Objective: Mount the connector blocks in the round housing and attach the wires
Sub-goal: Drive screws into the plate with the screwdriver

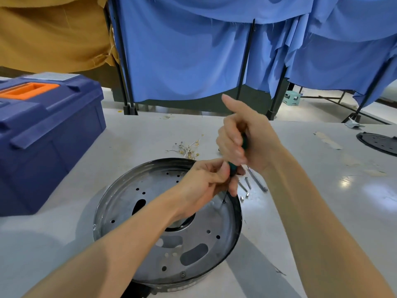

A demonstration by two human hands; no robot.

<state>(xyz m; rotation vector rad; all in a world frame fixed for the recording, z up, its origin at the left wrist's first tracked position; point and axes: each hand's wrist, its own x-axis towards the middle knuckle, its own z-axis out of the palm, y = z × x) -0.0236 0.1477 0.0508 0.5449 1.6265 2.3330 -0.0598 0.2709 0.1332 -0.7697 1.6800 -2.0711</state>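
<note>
The right hand (242,138) grips the green screwdriver (233,166) by its handle. The left hand (206,181) pinches its lower end, above the right rim of the round housing (120,203).

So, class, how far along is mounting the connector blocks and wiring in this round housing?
Done: nothing obvious; no block shows in the round housing. In hand: the right hand grips a green screwdriver, the left hand pinches it lower down, tip at a rim hole. Left: loose screws and the wires lie outside the housing, unattached.
</note>
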